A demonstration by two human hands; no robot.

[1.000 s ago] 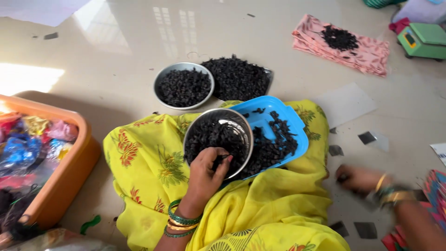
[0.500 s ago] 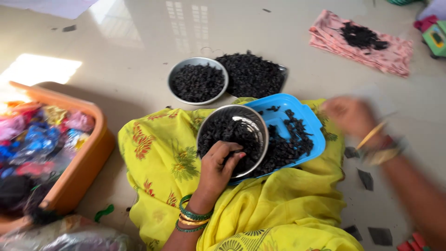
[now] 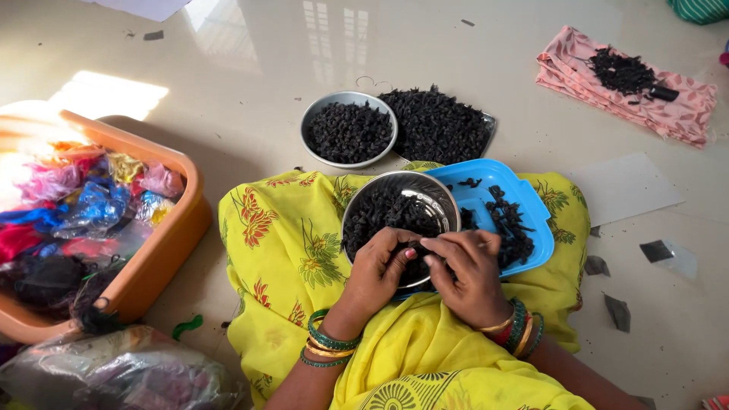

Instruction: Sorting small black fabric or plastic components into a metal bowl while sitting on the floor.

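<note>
Dark dried pieces [image 3: 380, 216] fill the steel bowl [image 3: 440, 193] that rests on our lap, over the yellow flowered cloth [image 3: 281, 243] across our knees. Our left hand [image 3: 380, 269] and our right hand [image 3: 471, 273] meet at the near rim of this bowl, and the fingers [image 3: 437, 244] of both pinch narrowly around one small dark piece [image 3: 416, 250] held between them. We wear green and gold bangles [image 3: 326, 345] on the left wrist and similar ones on the right. Just beside the steel bowl, touching its right side, lies a blue plastic tray [image 3: 531, 205] with more dark pieces scattered in it. On the floor [image 3: 228, 76] beyond our knees stands a second bowl [image 3: 349, 130] full of the same dark stuff, and touching it on the right is a heaped dish [image 3: 440, 125]. Farther right, well apart, a pink cloth [image 3: 683, 106] carries a small dark pile. To our left sits an orange tub [image 3: 163, 258] holding bright crumpled wrappers, and small dark scraps [image 3: 619, 311] lie on the floor at our right.
</note>
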